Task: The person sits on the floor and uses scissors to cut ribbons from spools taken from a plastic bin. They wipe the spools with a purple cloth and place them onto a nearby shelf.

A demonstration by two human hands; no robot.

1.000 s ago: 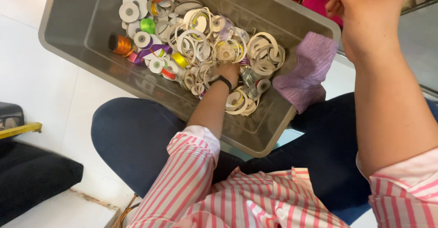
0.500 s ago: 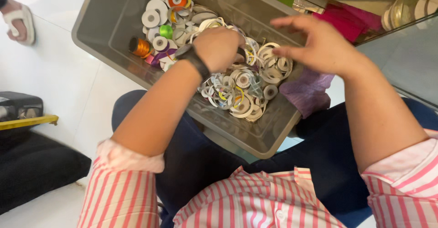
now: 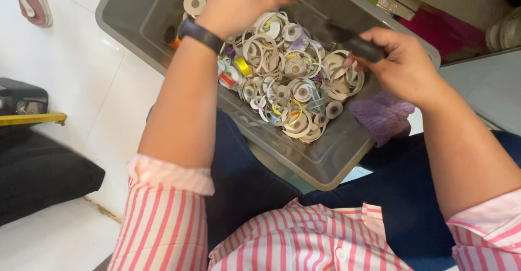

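While the right hand point(image 3: 404, 67) is closed around a dark elongated tool point(image 3: 355, 43), its long axis runs from that fist up-left over the grey plastic bin point(image 3: 325, 162). The left hand point(image 3: 239, 2), wearing a black wristband point(image 3: 201, 35), hovers with fingers curled above the heap of mostly empty tape rolls point(image 3: 287, 81); its grasp cannot be determined. The bin rests on the lap, over white floor tiles point(image 3: 70, 70); a purple cloth point(image 3: 382, 116) lies beside it.

Bright, even daylight fills the scene, and the white floor point(image 3: 70, 70) at the left nearly washes out. Shadows are soft. The right hand point(image 3: 404, 67) and the dark object point(image 3: 353, 40) it grips smear with motion blur; the far corners look soft.
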